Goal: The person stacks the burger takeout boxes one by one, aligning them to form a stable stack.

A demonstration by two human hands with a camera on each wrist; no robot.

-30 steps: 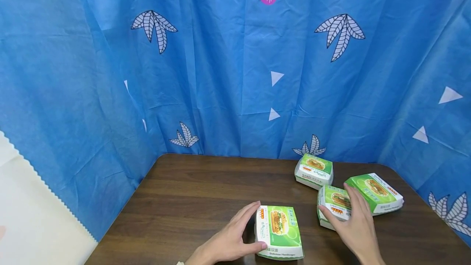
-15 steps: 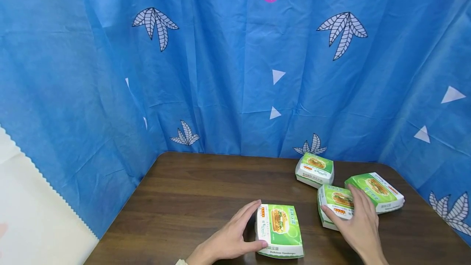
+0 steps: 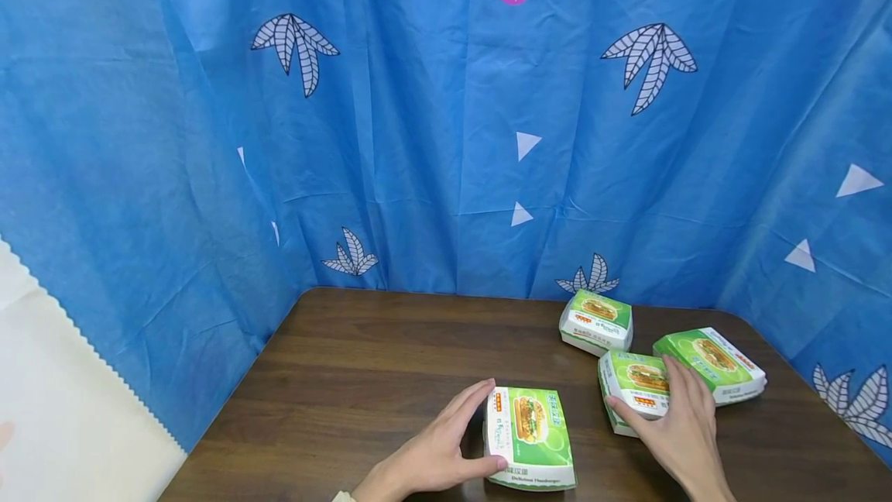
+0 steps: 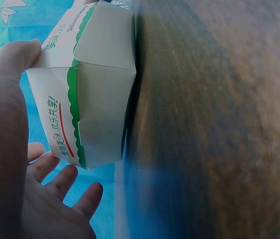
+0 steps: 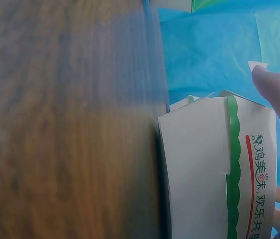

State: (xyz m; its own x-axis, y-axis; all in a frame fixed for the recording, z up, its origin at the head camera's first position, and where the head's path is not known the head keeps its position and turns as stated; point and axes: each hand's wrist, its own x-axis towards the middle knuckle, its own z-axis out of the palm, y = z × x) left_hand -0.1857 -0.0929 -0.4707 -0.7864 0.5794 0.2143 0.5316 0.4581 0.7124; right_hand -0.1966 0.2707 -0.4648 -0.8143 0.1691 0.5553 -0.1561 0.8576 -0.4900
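A green-and-white hamburger box (image 3: 533, 440) sits flat at the table's front middle. My left hand (image 3: 439, 448) spans its left side, thumb on the near corner and a fingertip at the far corner; in the left wrist view the other fingers (image 4: 65, 181) spread loosely behind the box. To the right, my right hand (image 3: 679, 428) grips a second hamburger box (image 3: 630, 382) from above, with the thumb at its left edge and fingers over its right side. That hand hides part of the lid. Only the thumb (image 5: 276, 89) and bits of fingers show in the right wrist view.
Two more hamburger boxes lie close to the right hand: one box (image 3: 597, 320) behind, near the back edge, and another box (image 3: 714, 362) to the right. The brown wooden table (image 3: 376, 370) meets a blue patterned curtain (image 3: 418, 138) at its back and sides.
The box under my right hand has shifted very slightly to the left, with the hand. The left hand and its box stay put. The head view has tilted a little.
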